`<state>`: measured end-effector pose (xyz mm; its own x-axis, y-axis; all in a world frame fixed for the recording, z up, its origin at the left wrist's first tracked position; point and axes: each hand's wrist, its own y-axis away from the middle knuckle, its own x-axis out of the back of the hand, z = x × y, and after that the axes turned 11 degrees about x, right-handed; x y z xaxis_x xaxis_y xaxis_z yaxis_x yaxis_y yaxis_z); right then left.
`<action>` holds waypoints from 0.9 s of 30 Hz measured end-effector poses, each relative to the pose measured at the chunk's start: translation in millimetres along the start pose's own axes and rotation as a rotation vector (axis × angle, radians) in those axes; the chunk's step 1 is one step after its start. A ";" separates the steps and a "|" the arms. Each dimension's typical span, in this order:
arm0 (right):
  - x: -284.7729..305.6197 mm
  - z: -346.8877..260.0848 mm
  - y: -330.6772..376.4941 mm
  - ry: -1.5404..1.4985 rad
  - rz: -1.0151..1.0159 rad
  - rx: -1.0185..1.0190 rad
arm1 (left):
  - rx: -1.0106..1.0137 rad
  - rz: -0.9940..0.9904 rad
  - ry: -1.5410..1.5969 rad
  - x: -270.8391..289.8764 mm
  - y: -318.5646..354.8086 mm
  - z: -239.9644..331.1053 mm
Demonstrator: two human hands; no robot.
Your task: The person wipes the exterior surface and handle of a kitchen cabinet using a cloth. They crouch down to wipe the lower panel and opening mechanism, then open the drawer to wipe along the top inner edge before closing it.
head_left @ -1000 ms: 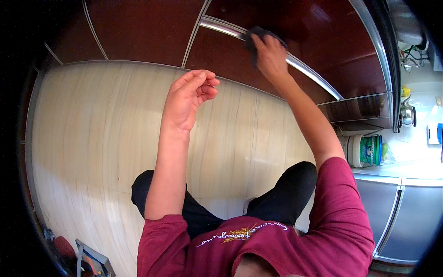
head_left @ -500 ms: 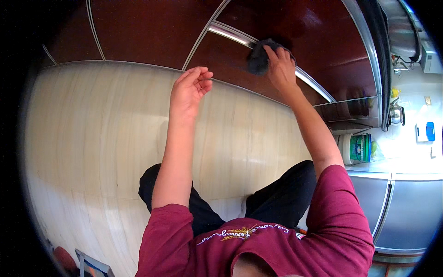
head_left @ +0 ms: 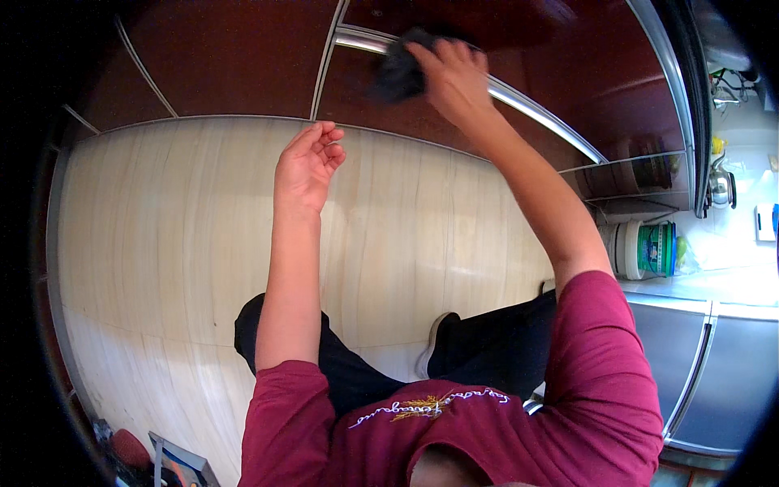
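Note:
A dark grey cloth (head_left: 398, 73), blurred by motion, is under the fingers of my right hand (head_left: 458, 81). My right hand presses it against the dark red cabinet front (head_left: 560, 49), over the shiny metal strip (head_left: 545, 118) that runs across the panels. My left hand (head_left: 305, 166) hovers in front of the lower cabinet edge, over the pale floor. Its fingers are loosely bent with gaps between them, and it holds nothing.
Pale streaked floor tiles (head_left: 195, 219) lie below the cabinets. At the right stand a white and green bucket (head_left: 649, 249), a metal kettle (head_left: 720, 187) and a grey two-door fridge (head_left: 734, 373). A framed object (head_left: 182, 463) lies at lower left.
My right hand and the cloth have slid left along the metal strip. My left hand has shifted slightly left. The whole view has turned a little.

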<state>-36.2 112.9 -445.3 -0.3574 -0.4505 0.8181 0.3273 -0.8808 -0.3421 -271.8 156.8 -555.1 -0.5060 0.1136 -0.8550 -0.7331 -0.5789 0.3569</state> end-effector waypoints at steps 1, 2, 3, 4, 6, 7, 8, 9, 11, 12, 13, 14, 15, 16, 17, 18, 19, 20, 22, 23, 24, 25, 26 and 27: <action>8.4 8.5 24.5 0.011 -0.057 -0.071 | -0.009 0.012 -0.005 -0.6 7.2 -4.0; 12.6 20.6 45.6 0.032 -0.073 -0.110 | -0.018 0.012 -0.013 -1.1 9.7 -2.7; 18.1 25.0 59.3 0.066 -0.072 -0.115 | -0.029 0.017 -0.022 1.2 13.0 -1.0; 14.6 24.2 63.1 0.059 -0.071 -0.130 | -0.047 0.024 -0.020 5.2 16.8 2.2; 9.0 16.7 56.7 0.042 -0.064 -0.133 | -0.080 0.037 -0.020 12.1 23.8 8.6; 3.0 3.9 37.4 0.031 -0.057 -0.120 | -0.093 0.057 -0.023 12.5 26.7 10.5; -4.3 -7.9 14.7 0.020 -0.045 -0.108 | -0.111 0.078 -0.030 12.3 29.4 14.8; -13.4 -15.3 -5.5 0.029 -0.002 -0.040 | -0.126 0.101 -0.036 11.5 31.3 17.0; -21.3 -38.4 -39.5 -0.007 0.071 -0.006 | -0.142 0.065 -0.039 15.0 32.3 16.8; -18.0 -45.2 -51.0 -0.027 0.070 -0.005 | -0.141 0.043 -0.038 15.9 31.3 15.6; -19.1 -42.3 -49.4 -0.018 0.074 0.011 | -0.137 0.052 -0.035 14.8 32.8 16.1; -21.2 -36.9 -46.7 -0.008 0.077 0.025 | -0.131 0.059 -0.033 11.9 35.0 17.0; -19.7 -30.2 -43.6 0.009 0.080 0.043 | -0.128 0.060 -0.027 8.5 35.2 17.3; -15.9 -22.6 -34.5 -0.056 0.099 0.037 | -0.126 0.064 -0.035 10.9 36.4 19.2; -15.6 -13.9 -18.4 -0.044 0.083 0.009 | -0.125 0.068 -0.042 13.9 37.3 20.7; -13.8 -4.9 2.1 -0.031 0.066 -0.016 | -0.126 0.072 -0.047 15.6 39.0 20.3; -1.8 4.4 24.8 -0.032 0.043 -0.069 | -0.131 0.071 -0.050 15.2 39.4 21.0; -2.0 19.5 50.8 -0.057 0.049 -0.154 | -0.132 0.070 -0.055 14.4 39.2 20.4; -3.2 45.9 102.1 -0.041 0.143 -0.254 | -0.132 0.072 -0.063 13.1 36.6 20.2; -4.7 52.9 118.9 -0.039 0.190 -0.338 | -0.126 0.077 -0.068 12.9 36.0 19.0; -7.9 54.8 122.1 -0.015 0.230 -0.372 | -0.121 0.082 -0.076 12.2 35.1 19.2; -11.7 58.1 122.5 0.009 0.271 -0.405 | -0.122 0.098 -0.085 10.5 35.3 19.0; -18.3 60.6 118.5 -0.005 0.330 -0.394 | -0.122 0.115 -0.093 8.0 36.1 18.3; -26.6 58.9 109.6 -0.020 0.389 -0.387 | -0.120 0.132 -0.106 5.8 35.5 18.1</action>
<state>60.6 36.9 -477.3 -0.2561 -0.7539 0.6050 0.0849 -0.6410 -0.7628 -309.1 151.5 -540.6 -0.6436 0.1116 -0.7572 -0.6011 -0.6861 0.4099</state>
